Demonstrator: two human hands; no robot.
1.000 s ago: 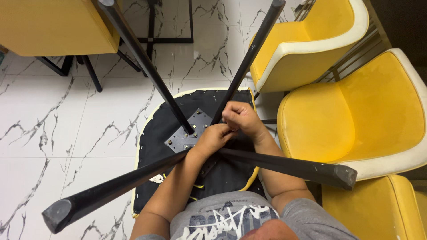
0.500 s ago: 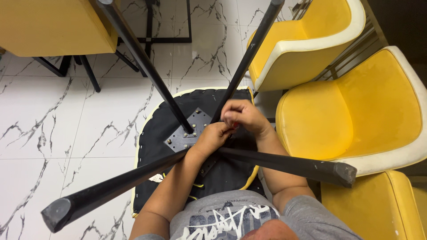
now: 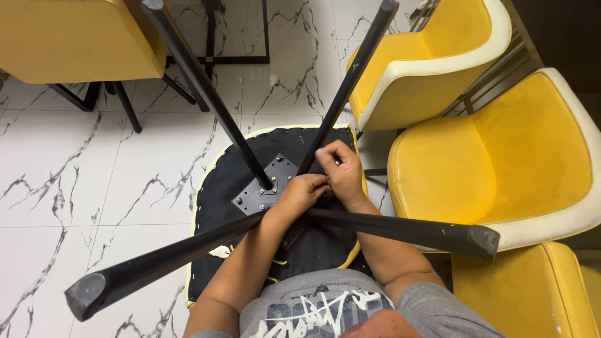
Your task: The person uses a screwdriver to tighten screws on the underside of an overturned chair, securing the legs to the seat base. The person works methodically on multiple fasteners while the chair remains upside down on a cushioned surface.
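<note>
Here we are pressing both clenched hands, left hand (image 3: 302,193) and right hand (image 3: 341,168), together on the metal mounting plate (image 3: 266,186) of the upturned chair (image 3: 225,188); what they are gripping is hidden.

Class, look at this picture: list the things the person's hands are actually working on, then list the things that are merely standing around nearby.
In use:
upturned chair, black underside up
metal plate where its legs meet
four black legs
left hand and right hand, together at the plate

Standing by:
yellow chairs on the right
yellow chair top left
marble floor
</note>
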